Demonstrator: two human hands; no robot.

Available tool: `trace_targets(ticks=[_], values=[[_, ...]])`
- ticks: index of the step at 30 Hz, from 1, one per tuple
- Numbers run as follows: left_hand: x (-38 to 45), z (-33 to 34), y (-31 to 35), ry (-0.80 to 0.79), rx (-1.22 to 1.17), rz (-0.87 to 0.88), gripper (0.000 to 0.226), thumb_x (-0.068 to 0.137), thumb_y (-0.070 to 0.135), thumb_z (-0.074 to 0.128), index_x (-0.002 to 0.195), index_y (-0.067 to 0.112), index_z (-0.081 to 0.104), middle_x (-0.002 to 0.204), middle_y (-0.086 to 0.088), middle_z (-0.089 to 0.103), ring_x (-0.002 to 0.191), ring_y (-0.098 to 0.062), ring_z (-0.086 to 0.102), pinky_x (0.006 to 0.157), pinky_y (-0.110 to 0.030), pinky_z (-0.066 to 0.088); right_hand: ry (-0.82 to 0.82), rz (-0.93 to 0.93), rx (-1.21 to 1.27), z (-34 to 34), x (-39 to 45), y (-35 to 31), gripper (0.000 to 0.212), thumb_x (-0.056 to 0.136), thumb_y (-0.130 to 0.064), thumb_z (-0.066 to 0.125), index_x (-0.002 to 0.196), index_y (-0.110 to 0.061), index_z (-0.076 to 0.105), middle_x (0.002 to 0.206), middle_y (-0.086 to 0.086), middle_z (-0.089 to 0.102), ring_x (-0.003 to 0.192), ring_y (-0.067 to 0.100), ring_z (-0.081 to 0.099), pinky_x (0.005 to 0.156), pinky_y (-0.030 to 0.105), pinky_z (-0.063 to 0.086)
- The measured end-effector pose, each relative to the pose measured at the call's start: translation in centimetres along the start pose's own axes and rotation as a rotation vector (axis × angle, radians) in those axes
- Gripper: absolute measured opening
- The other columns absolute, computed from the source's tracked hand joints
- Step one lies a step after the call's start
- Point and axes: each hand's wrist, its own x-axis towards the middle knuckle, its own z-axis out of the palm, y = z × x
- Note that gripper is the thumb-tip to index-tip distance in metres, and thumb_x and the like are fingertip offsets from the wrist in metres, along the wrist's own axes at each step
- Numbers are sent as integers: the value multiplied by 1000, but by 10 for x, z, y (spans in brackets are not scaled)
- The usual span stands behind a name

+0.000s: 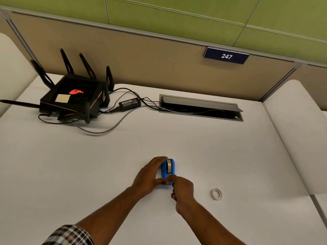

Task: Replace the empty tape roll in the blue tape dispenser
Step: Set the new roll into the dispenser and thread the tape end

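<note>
Here, far left on the white counter (177, 138), a black router (74, 99) sits. Mid-counter, the left hand (150, 175) cups the blue tape dispenser (168, 169), which carries a tape roll (170, 166); the right hand (182, 191) pinches its near end. Well right lies an empty tape core (216, 193), untouched.

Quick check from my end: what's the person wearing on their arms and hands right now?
Both hands are bare: no gloves, rings or watch visible on the left hand or right hand. The left arm shows a rolled-up plaid sleeve in black, white and grey. The right forearm is bare up to the frame's edge.
</note>
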Motion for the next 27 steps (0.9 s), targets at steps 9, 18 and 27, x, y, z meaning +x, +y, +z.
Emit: trace_targets(ticks=[9,18,27], values=[[-2,-4,1,-49,-4,8,104,64,43,87,150,26,32,156,8,36,140,-11,39,116,-35,39,11,-9,-28,-3,-3,11,16,79,-15,80,69,-9,68,71,9,54,61,20,44,50,30,42],[-2,-9,-1,-97,26,20,96,74,26,84,152,25,27,159,7,30,143,-11,34,117,-36,37,-18,58,-58,-5,3,16,29,80,-21,83,98,-4,69,76,8,54,62,19,46,50,29,43],[0,-4,-1,-81,10,-22,86,81,4,70,151,25,27,158,6,31,143,-12,35,116,-34,38,-29,71,-61,-5,5,17,29,84,-18,78,105,2,70,72,8,49,55,17,39,49,29,41]])
